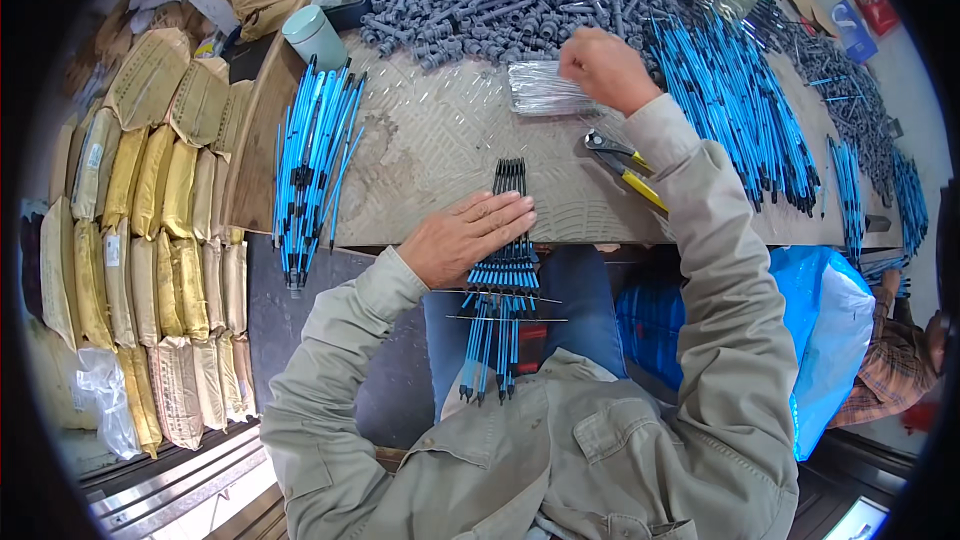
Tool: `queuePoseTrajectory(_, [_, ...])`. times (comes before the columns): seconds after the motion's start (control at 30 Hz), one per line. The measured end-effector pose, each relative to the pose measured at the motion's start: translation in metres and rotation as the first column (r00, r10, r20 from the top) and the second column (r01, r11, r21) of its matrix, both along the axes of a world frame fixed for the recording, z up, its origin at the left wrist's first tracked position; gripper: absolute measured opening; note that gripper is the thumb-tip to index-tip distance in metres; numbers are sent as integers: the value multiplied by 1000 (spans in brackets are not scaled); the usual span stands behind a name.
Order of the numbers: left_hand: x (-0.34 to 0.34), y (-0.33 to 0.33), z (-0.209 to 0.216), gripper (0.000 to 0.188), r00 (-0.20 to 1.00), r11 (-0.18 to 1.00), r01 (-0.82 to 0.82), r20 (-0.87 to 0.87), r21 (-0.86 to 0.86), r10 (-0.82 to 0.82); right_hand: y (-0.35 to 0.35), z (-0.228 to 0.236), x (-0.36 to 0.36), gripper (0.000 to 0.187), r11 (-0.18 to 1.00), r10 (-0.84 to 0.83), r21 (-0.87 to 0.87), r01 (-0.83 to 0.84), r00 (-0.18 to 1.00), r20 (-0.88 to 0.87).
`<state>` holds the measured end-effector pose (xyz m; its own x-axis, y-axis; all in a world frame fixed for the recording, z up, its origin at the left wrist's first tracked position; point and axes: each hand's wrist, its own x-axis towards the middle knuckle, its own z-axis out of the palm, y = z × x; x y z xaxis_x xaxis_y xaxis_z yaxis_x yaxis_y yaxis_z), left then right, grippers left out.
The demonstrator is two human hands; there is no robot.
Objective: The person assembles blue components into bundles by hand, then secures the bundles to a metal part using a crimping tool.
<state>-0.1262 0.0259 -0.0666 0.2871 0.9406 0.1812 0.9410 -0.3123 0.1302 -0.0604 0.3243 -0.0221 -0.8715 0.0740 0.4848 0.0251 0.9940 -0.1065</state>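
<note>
My left hand (470,236) lies flat, fingers stretched out, across a row of blue rods with black ends (502,275) at the table's front edge. The row's black tips point away from me on the tabletop; its other end fans out over my lap, with thin metal wires (510,319) running crosswise through it. At the near edge of a stack of thin silvery pins (545,90), my right hand (607,68) is closed with its fingers bent in; what they hold, if anything, is hidden. Yellow-handled pliers (625,170) lie to the right, below that hand.
Grey plastic parts (500,0) are heaped at the back of the table (420,170). More blue rods (740,110) lie at the right, others (315,160) at the left beside a pale green cup (312,37). Wrapped packages (150,180) are stacked at left. Another person's sleeve (885,360) shows at right.
</note>
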Motion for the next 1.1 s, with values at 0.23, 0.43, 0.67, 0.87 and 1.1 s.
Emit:
queuePoseTrajectory(0.23, [-1, -2, 3, 78, 1000, 1000, -17, -4, 2, 17, -78, -5, 48, 6, 933, 187, -303, -193, 981, -51])
queuePoseTrajectory(0.43, [0, 0, 3, 84, 999, 1000, -15, 28, -8, 15, -98, -40, 65, 7, 989, -9, -145, 25, 993, 114])
queuePoseTrajectory(0.67, [1, -2, 4, 89, 998, 999, -17, 55, -45, 20, -93, -42, 70, 11, 996, -42, -73, 48, 996, 80])
queuePoseTrajectory(0.87, [0, -2, 0, 92, 998, 1000, -16, 67, -22, 18, -92, -44, 65, 14, 998, -22, -54, 25, 998, 56])
queuePoseTrajectory(1.1, [-1, -2, 0, 95, 998, 1000, -24, 60, -15, 25, -85, -40, 68, 14, 999, 2, -52, 1, 998, 55])
